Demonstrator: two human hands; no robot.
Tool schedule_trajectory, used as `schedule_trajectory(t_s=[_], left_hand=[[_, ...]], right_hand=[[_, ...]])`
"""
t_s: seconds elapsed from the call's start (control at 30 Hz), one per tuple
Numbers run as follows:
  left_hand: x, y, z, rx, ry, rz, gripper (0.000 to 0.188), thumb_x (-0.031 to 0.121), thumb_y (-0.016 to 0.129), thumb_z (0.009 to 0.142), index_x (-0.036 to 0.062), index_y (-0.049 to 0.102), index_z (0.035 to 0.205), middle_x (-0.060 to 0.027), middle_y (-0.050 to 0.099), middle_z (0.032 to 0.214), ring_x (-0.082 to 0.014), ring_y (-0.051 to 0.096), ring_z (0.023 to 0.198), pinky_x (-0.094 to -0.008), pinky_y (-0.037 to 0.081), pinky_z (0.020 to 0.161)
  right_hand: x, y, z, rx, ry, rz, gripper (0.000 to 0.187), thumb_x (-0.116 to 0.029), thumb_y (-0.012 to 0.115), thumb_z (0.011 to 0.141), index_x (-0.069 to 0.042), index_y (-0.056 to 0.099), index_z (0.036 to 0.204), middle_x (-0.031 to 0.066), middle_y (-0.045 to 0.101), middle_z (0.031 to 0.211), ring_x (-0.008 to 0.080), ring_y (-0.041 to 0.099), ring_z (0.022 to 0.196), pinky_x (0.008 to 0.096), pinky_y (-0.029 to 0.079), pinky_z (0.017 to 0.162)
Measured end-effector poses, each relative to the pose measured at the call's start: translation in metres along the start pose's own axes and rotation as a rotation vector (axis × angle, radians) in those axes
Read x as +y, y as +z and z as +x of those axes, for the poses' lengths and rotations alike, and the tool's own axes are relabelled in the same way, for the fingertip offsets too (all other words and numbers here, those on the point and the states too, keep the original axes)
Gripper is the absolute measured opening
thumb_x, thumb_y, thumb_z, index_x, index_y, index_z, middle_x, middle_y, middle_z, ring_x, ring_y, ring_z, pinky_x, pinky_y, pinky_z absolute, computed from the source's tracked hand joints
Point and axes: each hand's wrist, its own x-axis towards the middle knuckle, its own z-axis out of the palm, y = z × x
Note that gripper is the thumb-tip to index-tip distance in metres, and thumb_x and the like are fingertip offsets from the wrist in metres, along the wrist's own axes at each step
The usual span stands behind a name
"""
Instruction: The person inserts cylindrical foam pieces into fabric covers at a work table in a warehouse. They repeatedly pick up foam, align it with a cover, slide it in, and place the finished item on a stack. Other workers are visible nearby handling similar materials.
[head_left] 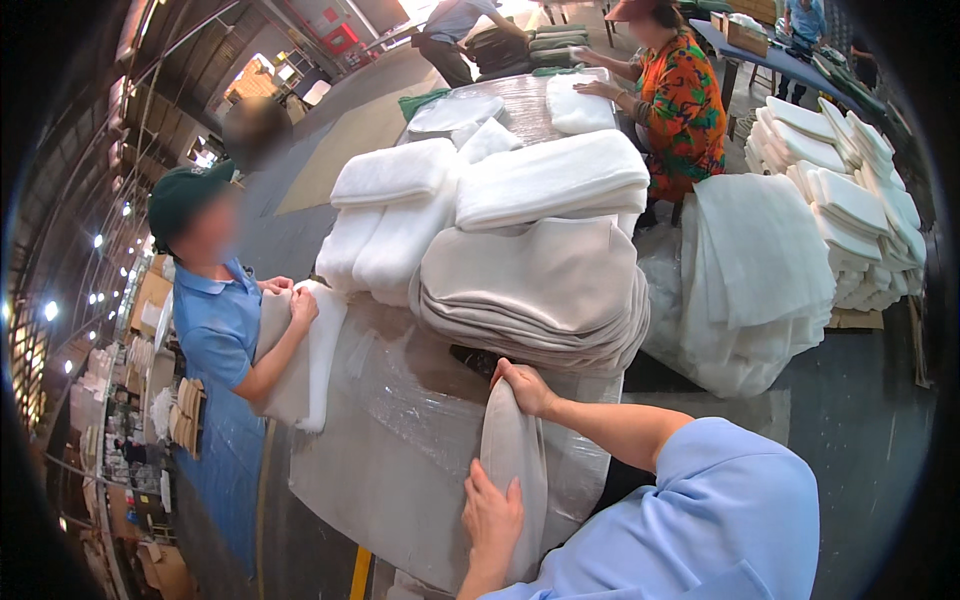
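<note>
A light grey fabric cover (514,450), long and narrow as seen here, stands on edge in front of me on the plastic-covered table (380,420). My right hand (527,388) pinches its far end, fingers closed on the fabric. Against the near left side of the same cover lies my left hand (492,515), its fingers stretched out and thumb raised. Just beyond my right hand is a stack of grey fabric covers (530,280). A small dark object (474,358) shows partly under that stack's near edge; its kind is unclear.
White padding pieces (550,180) are piled behind the grey stack. At left, a person in blue (215,320) holds grey fabric and white padding. Across the table a person in a patterned shirt (683,110) handles white padding. More white padding sheets (755,270) stand at right.
</note>
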Motion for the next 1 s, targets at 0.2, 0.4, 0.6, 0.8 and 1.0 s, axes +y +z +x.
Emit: schedule_trajectory(t_s=[0.2, 0.4, 0.6, 0.8, 1.0], left_hand=[[0.052, -0.008, 0.085, -0.132, 0.058, 0.18, 0.069, 0.038, 0.066, 0.103, -0.0083, 0.039, 0.146, -0.0334, 0.059, 0.133, -0.0505, 0.067, 0.115, -0.0564, 0.056, 0.096], [0.071, 0.0, 0.129, -0.273, 0.054, 0.241, 0.058, 0.039, 0.069, 0.1, -0.0064, 0.049, 0.13, -0.0314, 0.068, 0.122, -0.0481, 0.07, 0.112, -0.057, 0.056, 0.097], [0.067, 0.002, 0.132, -0.258, 0.02, 0.146, 0.058, 0.039, 0.073, 0.095, -0.0055, 0.052, 0.125, -0.0303, 0.07, 0.121, -0.0481, 0.07, 0.112, -0.0558, 0.055, 0.098], [0.04, -0.009, 0.136, -0.441, 0.045, -0.233, 0.074, 0.044, 0.071, 0.098, -0.0046, 0.044, 0.147, -0.026, 0.063, 0.14, -0.0364, 0.065, 0.128, -0.0472, 0.051, 0.109], [-0.032, 0.044, 0.132, -0.621, -0.067, -1.381, 0.073, 0.051, 0.038, 0.115, 0.0057, 0.023, 0.171, -0.0121, 0.038, 0.169, -0.0237, 0.044, 0.151, -0.0354, 0.037, 0.122]], right_hand=[[0.011, 0.0, -0.006, -0.006, -0.021, 0.058, 0.068, -0.051, 0.032, 0.116, -0.001, 0.073, 0.095, 0.0104, 0.072, 0.089, 0.0216, 0.065, 0.088, 0.0382, 0.052, 0.088], [0.017, -0.011, -0.012, -0.012, -0.045, 0.055, 0.068, -0.049, 0.031, 0.117, 0.0, 0.073, 0.097, 0.011, 0.073, 0.092, 0.0206, 0.065, 0.089, 0.0375, 0.052, 0.088], [0.001, -0.017, -0.012, -0.111, -0.014, 0.19, 0.051, -0.042, 0.044, 0.115, -0.002, 0.074, 0.103, 0.0065, 0.073, 0.097, 0.0156, 0.064, 0.093, 0.0352, 0.052, 0.088], [-0.017, -0.007, -0.004, -0.123, -0.134, 0.282, 0.048, -0.036, 0.047, 0.114, 0.002, 0.073, 0.104, 0.0087, 0.073, 0.099, 0.0181, 0.066, 0.094, 0.0356, 0.054, 0.091], [-0.011, 0.0, -0.006, -0.051, -0.169, 0.23, 0.059, -0.043, 0.038, 0.116, 0.003, 0.074, 0.109, 0.0111, 0.074, 0.103, 0.0208, 0.068, 0.098, 0.036, 0.054, 0.093]])
